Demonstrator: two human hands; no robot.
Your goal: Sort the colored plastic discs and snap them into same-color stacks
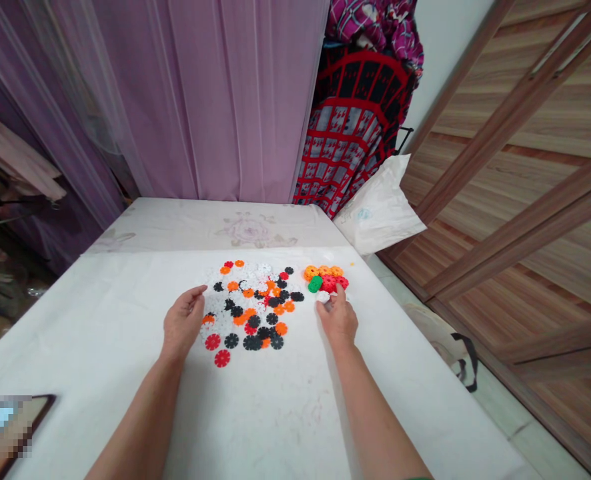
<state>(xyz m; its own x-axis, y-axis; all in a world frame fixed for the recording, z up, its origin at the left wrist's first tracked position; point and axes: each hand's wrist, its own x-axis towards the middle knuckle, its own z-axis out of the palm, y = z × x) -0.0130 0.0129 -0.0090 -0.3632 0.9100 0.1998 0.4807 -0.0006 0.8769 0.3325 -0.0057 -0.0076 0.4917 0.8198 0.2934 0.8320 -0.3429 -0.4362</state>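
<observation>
Snowflake-shaped plastic discs in black, orange, red and white lie in a loose pile [254, 321] on the white-covered table [265, 420]. My left hand [184, 320] rests at the pile's left edge, fingers curled together; whether it holds a disc is hidden. To the right of the pile, my right hand [339, 319] has thumb and fingers around a white piece [324, 297]. Just beyond it are joined red discs [329, 284], a green piece [315, 285] and a row of orange pieces [324, 271].
A device with a blurred screen [13, 427] lies at the table's near left corner. A white bag [380, 210] hangs by the far right edge. Purple curtains [225, 100] stand behind, wooden cabinet doors [520, 187] to the right.
</observation>
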